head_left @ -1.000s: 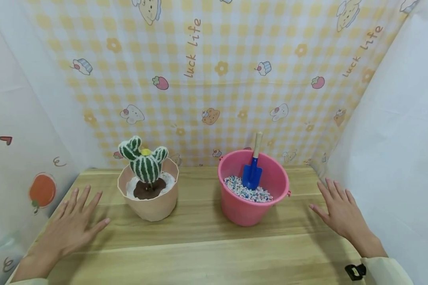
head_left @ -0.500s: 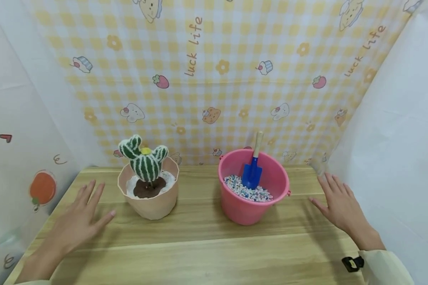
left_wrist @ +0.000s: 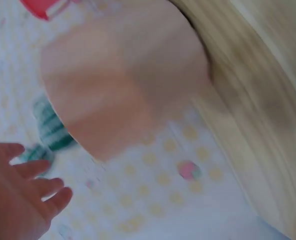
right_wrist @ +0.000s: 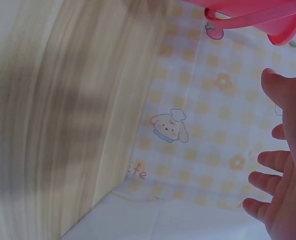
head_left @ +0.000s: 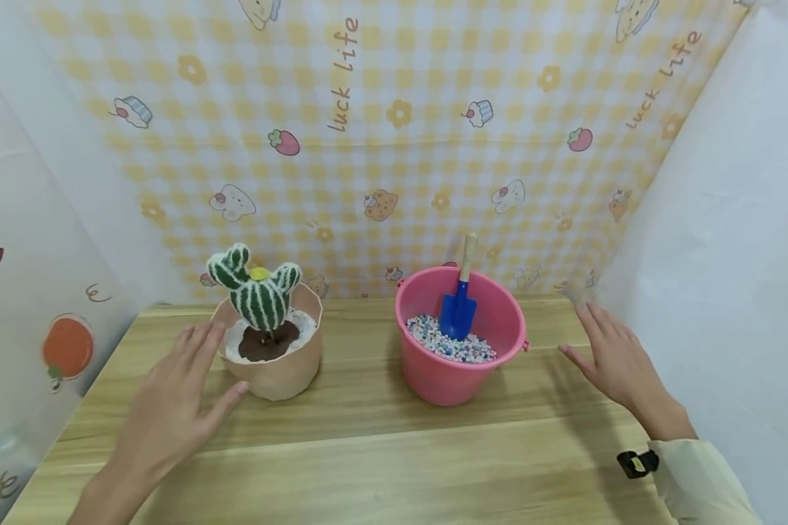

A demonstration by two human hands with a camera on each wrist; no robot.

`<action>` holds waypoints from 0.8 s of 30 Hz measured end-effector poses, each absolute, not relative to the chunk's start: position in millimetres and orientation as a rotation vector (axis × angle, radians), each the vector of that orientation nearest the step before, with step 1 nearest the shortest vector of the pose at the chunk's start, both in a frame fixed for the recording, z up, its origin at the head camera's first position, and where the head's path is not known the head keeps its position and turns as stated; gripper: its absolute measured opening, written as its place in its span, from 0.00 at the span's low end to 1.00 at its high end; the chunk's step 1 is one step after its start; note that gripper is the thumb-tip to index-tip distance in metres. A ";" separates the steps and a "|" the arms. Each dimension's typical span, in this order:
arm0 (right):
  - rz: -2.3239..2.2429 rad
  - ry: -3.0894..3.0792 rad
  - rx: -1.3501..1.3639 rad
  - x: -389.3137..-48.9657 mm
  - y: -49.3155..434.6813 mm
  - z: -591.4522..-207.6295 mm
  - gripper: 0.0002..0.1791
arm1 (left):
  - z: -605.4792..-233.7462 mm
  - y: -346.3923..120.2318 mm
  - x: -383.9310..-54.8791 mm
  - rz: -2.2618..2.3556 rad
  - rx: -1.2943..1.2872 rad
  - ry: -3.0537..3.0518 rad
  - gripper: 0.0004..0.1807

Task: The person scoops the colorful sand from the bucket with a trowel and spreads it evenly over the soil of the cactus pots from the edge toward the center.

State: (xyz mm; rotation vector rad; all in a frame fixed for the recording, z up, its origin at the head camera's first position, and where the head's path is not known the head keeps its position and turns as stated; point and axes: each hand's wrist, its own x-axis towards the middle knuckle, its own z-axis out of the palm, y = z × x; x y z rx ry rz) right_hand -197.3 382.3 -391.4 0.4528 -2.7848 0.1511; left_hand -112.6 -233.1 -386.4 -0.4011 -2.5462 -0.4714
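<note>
A beige pot (head_left: 282, 375) stands at the left of the wooden table, holding a green-and-white knitted cactus (head_left: 260, 302) in a brown base with white filling around it. My left hand (head_left: 171, 405) is right beside this pot, fingers extended, its fingertips overlapping the pot's left rim in the head view. To the right is a pink bucket (head_left: 443, 383) partly filled with small pale and blue beads (head_left: 446, 343). A small shovel (head_left: 458, 313) with blue blade and wooden handle stands in the beads, leaning on the rim. My right hand (head_left: 620, 361) is spread to the right of the bucket, holding nothing.
The wooden table (head_left: 394, 467) runs up to a yellow checked cloth (head_left: 394, 160) behind the pot and bucket. White sheets hang on both sides, the right one (head_left: 716, 292) close to my right hand. A black strap (head_left: 638, 464) is at my right sleeve.
My left hand has moved right and forward, from the table's left side to the beige pot. My right hand has barely shifted. The head view has tilted slightly.
</note>
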 end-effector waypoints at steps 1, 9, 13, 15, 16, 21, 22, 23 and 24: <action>0.160 -2.787 0.451 -197.8 381.3 -390.7 0.45 | -384.6 -226.2 -112.2 -0.489 -0.419 -2.508 0.45; 0.286 -2.806 0.474 -207.9 367.6 -375.9 0.41 | -364.3 -162.1 -118.5 -0.596 -0.595 -2.182 0.41; 0.392 -2.815 0.482 -217.2 357.8 -361.7 0.38 | -358.0 -132.7 -125.0 -0.722 -0.659 -2.182 0.36; 0.451 -2.831 0.472 -219.7 351.5 -354.2 0.38 | -358.3 -120.4 -126.6 -0.827 -0.659 -2.268 0.36; 0.481 -2.842 0.464 -220.8 348.3 -350.6 0.38 | -359.2 -114.4 -127.1 -0.884 -0.645 -2.316 0.37; 0.648 -2.884 0.449 -229.6 333.0 -333.8 0.38 | -365.2 -86.8 -135.8 -1.151 -0.561 -2.439 0.39; 0.690 -2.889 0.453 -232.3 330.1 -331.0 0.39 | -366.3 -82.1 -138.3 -1.194 -0.545 -2.449 0.39; 0.727 -2.892 0.452 -234.9 327.3 -328.4 0.39 | -366.9 -78.1 -140.7 -1.230 -0.527 -2.465 0.39; 0.761 -2.898 0.450 -237.2 324.4 -325.7 0.39 | -367.5 -74.5 -143.1 -1.265 -0.507 -2.482 0.39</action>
